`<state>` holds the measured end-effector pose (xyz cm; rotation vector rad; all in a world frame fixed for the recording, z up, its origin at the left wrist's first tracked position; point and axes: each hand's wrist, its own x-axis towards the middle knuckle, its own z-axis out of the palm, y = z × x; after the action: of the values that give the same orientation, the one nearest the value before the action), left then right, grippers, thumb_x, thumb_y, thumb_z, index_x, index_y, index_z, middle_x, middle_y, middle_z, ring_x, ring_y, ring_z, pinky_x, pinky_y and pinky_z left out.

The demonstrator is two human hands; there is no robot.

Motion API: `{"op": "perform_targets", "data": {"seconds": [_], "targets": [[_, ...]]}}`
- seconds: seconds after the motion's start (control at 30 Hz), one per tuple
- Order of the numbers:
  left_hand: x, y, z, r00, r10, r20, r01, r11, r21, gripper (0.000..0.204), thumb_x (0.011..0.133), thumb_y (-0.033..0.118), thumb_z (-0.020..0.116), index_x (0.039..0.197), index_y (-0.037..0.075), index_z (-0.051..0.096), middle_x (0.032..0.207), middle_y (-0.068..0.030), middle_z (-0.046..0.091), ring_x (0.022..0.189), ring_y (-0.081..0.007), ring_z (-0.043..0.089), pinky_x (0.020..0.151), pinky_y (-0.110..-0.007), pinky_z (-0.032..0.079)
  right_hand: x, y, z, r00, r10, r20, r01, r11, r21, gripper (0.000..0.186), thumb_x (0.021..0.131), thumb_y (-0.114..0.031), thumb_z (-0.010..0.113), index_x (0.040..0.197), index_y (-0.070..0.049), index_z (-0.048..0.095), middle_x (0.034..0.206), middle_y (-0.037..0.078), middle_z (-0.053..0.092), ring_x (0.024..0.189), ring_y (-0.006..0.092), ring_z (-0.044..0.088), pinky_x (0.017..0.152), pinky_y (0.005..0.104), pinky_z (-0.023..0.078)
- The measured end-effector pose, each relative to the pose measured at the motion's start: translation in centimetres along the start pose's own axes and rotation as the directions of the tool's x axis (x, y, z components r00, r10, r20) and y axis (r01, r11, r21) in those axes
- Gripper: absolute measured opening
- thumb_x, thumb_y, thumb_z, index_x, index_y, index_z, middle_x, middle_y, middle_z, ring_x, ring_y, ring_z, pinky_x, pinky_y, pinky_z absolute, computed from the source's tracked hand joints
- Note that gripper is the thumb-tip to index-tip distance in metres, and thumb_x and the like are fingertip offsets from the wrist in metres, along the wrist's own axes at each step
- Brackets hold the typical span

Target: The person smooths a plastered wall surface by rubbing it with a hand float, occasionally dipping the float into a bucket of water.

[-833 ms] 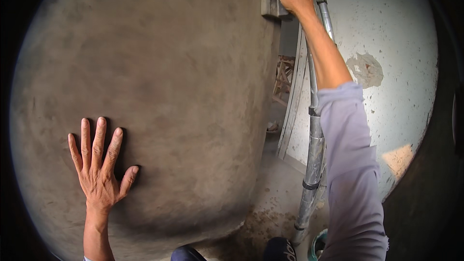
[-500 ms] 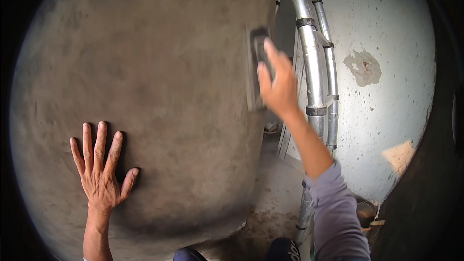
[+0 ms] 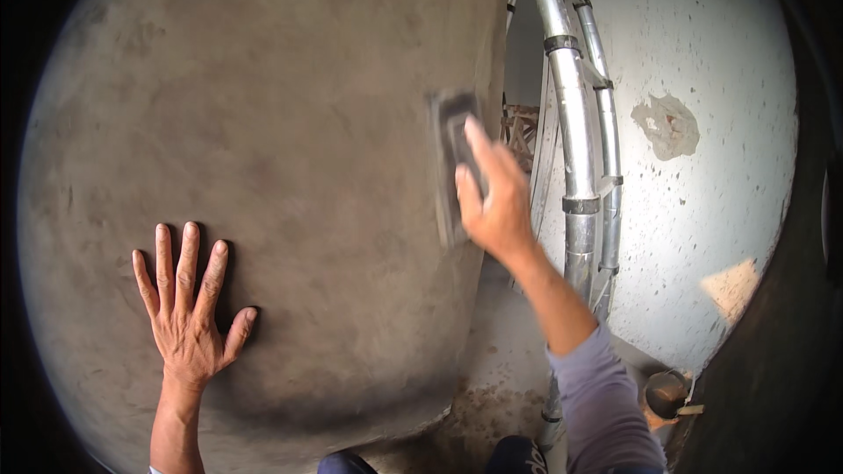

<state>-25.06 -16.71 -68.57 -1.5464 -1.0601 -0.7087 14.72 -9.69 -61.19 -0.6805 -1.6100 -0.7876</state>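
Observation:
A brown-grey plastered wall (image 3: 299, 140) fills the left and middle of the view, its surface faintly mottled. My left hand (image 3: 189, 307) lies flat against its lower left part, fingers spread and holding nothing. Close to the wall's right edge, my right hand (image 3: 499, 197) grips a plastering float (image 3: 448, 149), a dark rectangular tool with a paler long edge. The float stands nearly upright along the wall surface. Motion blurs it, and its handle is mostly hidden behind my fingers.
Right of the wall edge rises a metal ladder (image 3: 577, 149) with shiny tubular rails and black bands. Behind it is a pale speckled wall (image 3: 711, 53) with a grey patch (image 3: 667, 126). A dark round container (image 3: 667, 393) sits low at right, on a stained floor (image 3: 500, 369).
My right hand has moved the float down and slightly left along the wall's right edge. The left hand keeps its place on the plaster. More of the round container shows.

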Motion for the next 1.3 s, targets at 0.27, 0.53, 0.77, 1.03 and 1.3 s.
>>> {"op": "perform_targets", "data": {"seconds": [0.27, 0.53, 0.77, 1.03, 1.3], "targets": [[0.5, 0.7, 0.2, 1.000, -0.008, 0.000, 0.008, 1.000, -0.012, 0.076, 0.094, 0.059, 0.053, 0.155, 0.015, 0.043, 0.164, -0.0153, 0.032, 0.154, -0.0411, 0.021, 0.124, -0.060, 0.006, 22.5, 6.6, -2.0, 0.978, 0.074, -0.195, -0.112, 0.976, -0.188, 0.054, 0.090, -0.029, 0.063, 0.137, -0.003, 0.061, 0.137, 0.022, 0.062, 0.129, 0.0365, 0.059, 0.110, 0.0390, 0.044], [0.5, 0.4, -0.1, 1.000, 0.005, -0.008, -0.005, 1.000, -0.023, 0.075, 0.094, 0.059, 0.055, 0.153, 0.014, 0.045, 0.163, -0.0154, 0.033, 0.153, -0.0406, 0.022, 0.124, -0.060, 0.006, 14.2, 3.9, -0.5, 0.985, 0.005, -0.170, -0.024, 0.994, -0.106, 0.049, 0.091, -0.016, 0.061, 0.137, 0.000, 0.058, 0.124, 0.028, 0.066, 0.119, 0.0424, 0.062, 0.098, 0.0474, 0.050], [0.0, 0.2, -0.4, 1.000, -0.006, -0.012, 0.006, 0.999, -0.033, 0.075, 0.093, 0.057, 0.056, 0.153, 0.014, 0.045, 0.163, -0.0136, 0.034, 0.153, -0.0392, 0.023, 0.124, -0.060, 0.006, 9.9, 3.5, 0.0, 0.997, 0.017, -0.073, -0.020, 0.999, -0.034, 0.054, 0.089, -0.015, 0.064, 0.141, -0.001, 0.055, 0.128, 0.029, 0.063, 0.119, 0.0468, 0.060, 0.106, 0.0489, 0.046], [-0.4, -0.9, -0.8, 1.000, -0.002, -0.001, 0.002, 0.999, -0.054, 0.075, 0.091, 0.054, 0.060, 0.153, 0.015, 0.045, 0.163, -0.0136, 0.035, 0.153, -0.0390, 0.023, 0.124, -0.060, 0.008, 8.0, -2.4, 1.6, 1.000, -0.001, -0.001, 0.001, 0.998, 0.059, 0.052, 0.087, -0.014, 0.066, 0.136, 0.003, 0.059, 0.130, 0.028, 0.063, 0.123, 0.0403, 0.061, 0.107, 0.0461, 0.046], [-0.1, -0.1, -0.2, 1.000, 0.006, -0.005, -0.007, 0.996, -0.089, 0.074, 0.091, 0.054, 0.060, 0.152, 0.015, 0.047, 0.163, -0.0128, 0.036, 0.153, -0.0385, 0.024, 0.124, -0.059, 0.008, 13.8, 2.4, 1.8, 0.978, -0.019, -0.209, 0.023, 1.000, 0.016, 0.053, 0.089, -0.015, 0.063, 0.138, 0.004, 0.057, 0.131, 0.029, 0.062, 0.125, 0.0430, 0.058, 0.108, 0.0455, 0.045]]}}
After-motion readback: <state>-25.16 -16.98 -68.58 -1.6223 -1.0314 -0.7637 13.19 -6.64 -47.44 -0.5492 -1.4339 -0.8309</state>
